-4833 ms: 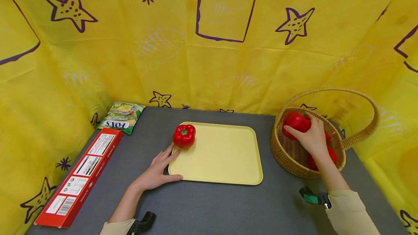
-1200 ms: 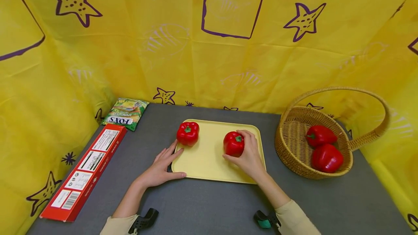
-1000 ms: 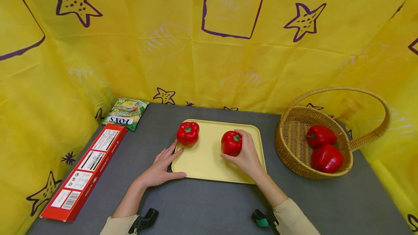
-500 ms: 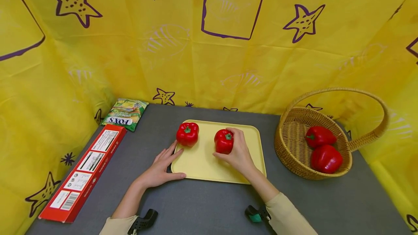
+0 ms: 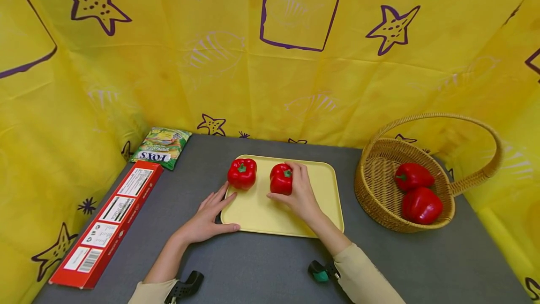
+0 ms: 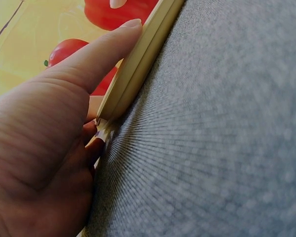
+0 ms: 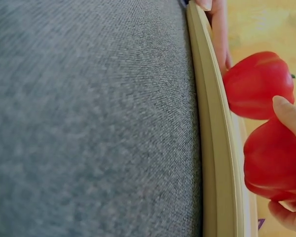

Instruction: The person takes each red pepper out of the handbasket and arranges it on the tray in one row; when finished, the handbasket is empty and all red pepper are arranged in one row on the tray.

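Observation:
My right hand (image 5: 300,196) grips a red bell pepper (image 5: 280,180) with a green stem, thumb on its near side and fingers on its far side, over the middle of the pale yellow tray (image 5: 291,222). A second red bell pepper (image 5: 242,174) sits upright at the tray's left end. My left hand (image 5: 206,222) lies spread around the tray's near left corner, its thumb at the front rim and its fingers at the left rim. In the right wrist view the gripped bell pepper (image 7: 274,163) appears close beside the other.
A wicker basket (image 5: 377,212) with a tall handle stands at the right, two red bell peppers (image 5: 422,204) inside. At the left lie a long red box (image 5: 105,224) and a green FOX'S bag (image 5: 162,147). Yellow patterned cloth (image 5: 270,93) hangs around the grey table.
My right hand has taken a bell pepper out of the basket, brought it over the tray and moved it leftward, closer to the other one. My left hand has stayed at the tray's corner.

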### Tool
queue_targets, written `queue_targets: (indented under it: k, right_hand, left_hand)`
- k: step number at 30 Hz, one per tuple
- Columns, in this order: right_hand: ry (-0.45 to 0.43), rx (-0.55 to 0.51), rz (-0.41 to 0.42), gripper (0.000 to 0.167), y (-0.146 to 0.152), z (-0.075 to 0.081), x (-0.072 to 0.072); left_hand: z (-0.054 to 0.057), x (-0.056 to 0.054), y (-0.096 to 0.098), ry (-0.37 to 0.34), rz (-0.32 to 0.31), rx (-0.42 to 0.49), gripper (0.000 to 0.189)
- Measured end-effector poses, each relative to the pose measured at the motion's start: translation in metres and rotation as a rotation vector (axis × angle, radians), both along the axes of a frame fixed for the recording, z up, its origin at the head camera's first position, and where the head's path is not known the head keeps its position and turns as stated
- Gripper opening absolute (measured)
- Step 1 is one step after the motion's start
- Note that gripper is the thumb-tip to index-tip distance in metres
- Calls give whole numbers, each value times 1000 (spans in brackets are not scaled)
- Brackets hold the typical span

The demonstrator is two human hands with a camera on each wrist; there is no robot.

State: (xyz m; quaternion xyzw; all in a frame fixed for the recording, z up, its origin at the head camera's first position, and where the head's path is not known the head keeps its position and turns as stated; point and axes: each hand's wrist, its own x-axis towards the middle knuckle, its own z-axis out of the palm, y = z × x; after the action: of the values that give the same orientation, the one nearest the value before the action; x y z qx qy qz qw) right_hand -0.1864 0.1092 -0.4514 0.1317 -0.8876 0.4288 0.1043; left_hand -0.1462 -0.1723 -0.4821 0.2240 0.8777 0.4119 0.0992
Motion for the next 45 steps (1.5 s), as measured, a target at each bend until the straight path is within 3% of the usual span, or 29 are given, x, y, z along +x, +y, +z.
queue_targets:
  k: [17, 31, 45]
  right_hand:
    - [-22, 64, 29, 90, -12, 2, -4]
    - [53, 145, 26, 87, -19, 5, -7]
    - [67, 182, -4, 86, -26, 1, -11]
  left_hand:
    - [0, 0, 0, 4, -7, 3, 89]
    - [0, 0, 0, -10, -9, 9, 90]
    - [-1, 0, 0, 6, -14, 11, 89]
